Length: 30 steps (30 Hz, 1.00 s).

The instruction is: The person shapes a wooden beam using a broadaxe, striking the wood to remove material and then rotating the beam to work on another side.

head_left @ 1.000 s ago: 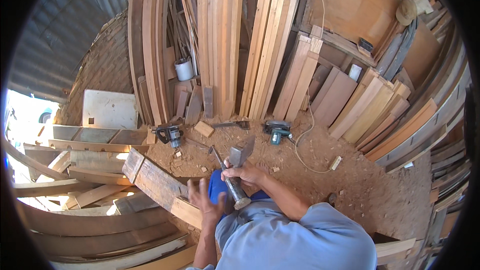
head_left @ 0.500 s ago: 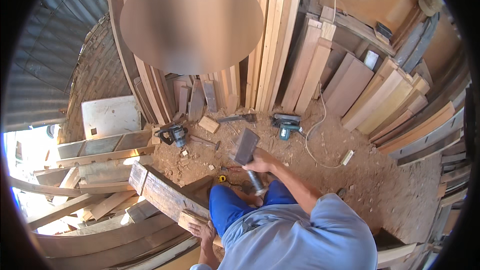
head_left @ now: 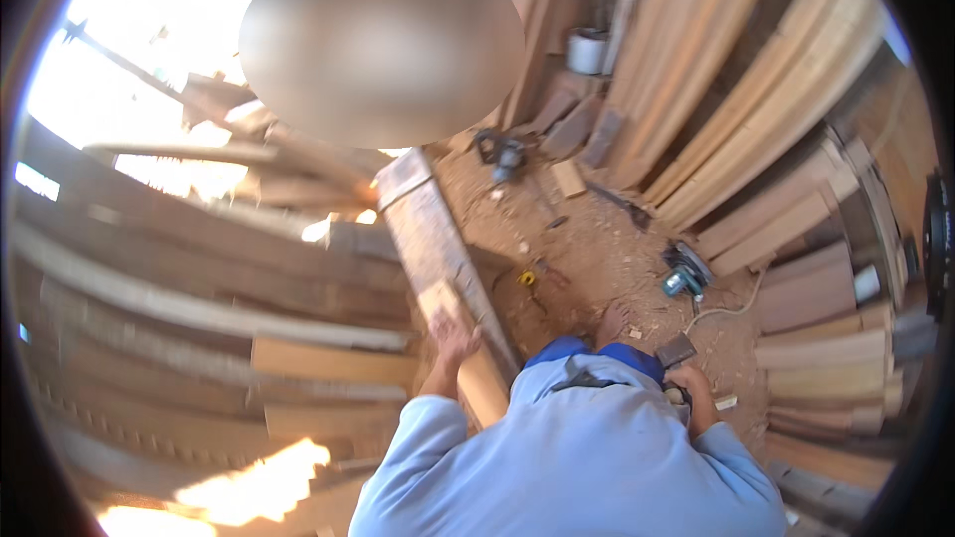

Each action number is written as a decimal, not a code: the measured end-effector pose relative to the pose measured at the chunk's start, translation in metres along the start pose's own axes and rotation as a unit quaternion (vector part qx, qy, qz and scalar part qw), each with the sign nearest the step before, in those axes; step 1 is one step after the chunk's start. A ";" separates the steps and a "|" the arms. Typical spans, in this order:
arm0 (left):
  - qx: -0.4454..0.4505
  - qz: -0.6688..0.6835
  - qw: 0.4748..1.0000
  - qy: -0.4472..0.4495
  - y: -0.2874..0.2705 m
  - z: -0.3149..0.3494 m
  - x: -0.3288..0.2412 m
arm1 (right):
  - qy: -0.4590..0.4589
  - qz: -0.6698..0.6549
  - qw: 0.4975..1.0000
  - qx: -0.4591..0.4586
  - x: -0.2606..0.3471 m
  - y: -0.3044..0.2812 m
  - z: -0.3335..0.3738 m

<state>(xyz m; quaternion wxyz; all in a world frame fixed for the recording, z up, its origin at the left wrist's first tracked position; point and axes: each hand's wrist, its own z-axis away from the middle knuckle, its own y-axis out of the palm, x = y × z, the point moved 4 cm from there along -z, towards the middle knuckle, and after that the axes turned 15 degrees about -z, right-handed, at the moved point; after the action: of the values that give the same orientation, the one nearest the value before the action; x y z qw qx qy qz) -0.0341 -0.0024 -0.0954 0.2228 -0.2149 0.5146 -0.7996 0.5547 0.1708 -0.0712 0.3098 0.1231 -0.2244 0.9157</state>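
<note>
Timber piece [head_left: 439, 297] under left hand [head_left: 455, 336], grey-headed tool [head_left: 675, 350] in right hand [head_left: 686, 379]

Light blue shirt [head_left: 567, 447] fills bottom of view, blue trousers [head_left: 639, 358] just beyond. Left hand lies on the pale timber piece, fingers laid over its top; blurry, can't tell if they curl round the edges. Pale wood also shows by the wrist; one piece or two, can't tell. Timber piece sits on a weathered plank [head_left: 423, 224], toward its near end. Right hand well apart, beside the thigh on the right, fingers closed on the tool, blocky head sticking out past them; handle mostly hidden.

Bare foot [head_left: 614, 321] on brown dusty floor [head_left: 597, 259], chips scattered. Small yellow item [head_left: 526, 278] near the plank. Green power saw [head_left: 684, 276] farther right, pale cord [head_left: 731, 312] trailing. Wood offcut [head_left: 569, 179] and dark power tool [head_left: 504, 156] past the plank's far half. Long boards [head_left: 229, 264] stacked left, blurred. White bucket [head_left: 587, 52] at back, beside tall leaning planks [head_left: 696, 35].
</note>
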 end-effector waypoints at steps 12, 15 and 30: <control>0.060 0.103 0.974 -0.192 -0.059 0.176 -0.058 | -0.036 -0.069 0.997 0.000 -0.105 -0.002 -0.036; 0.065 0.060 0.974 -0.209 -0.044 0.225 -0.038 | -0.126 0.144 0.978 0.088 -0.014 0.032 -0.033; 0.097 0.083 0.961 -0.247 -0.044 0.156 -0.076 | 0.072 0.043 0.996 -0.038 -0.124 0.017 0.048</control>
<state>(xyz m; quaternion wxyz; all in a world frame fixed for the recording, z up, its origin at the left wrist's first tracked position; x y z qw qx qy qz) 0.1112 -0.0555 -0.0046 0.4284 -0.3397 0.3793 -0.7464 0.6448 0.0719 -0.0803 0.2897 0.0348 -0.2416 0.9255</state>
